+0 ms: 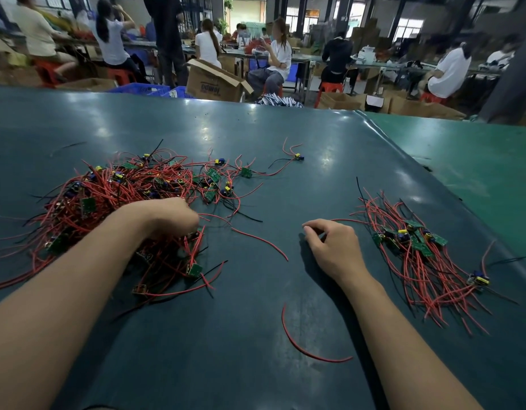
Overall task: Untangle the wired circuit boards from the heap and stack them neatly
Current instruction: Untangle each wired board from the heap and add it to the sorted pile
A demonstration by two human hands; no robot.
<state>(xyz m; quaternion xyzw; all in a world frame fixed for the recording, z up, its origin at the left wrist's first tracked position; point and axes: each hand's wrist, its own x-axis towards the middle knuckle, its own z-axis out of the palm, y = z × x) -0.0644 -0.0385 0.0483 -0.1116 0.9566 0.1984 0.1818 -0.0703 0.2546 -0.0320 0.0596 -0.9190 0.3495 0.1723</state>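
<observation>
dark green table (pixel 256 137), busy workshop behind

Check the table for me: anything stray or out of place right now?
Yes. One bare red wire lies curled by itself near the front, with no board attached. One wired board sits alone beyond the heap, apart from the sorted bundle.
</observation>
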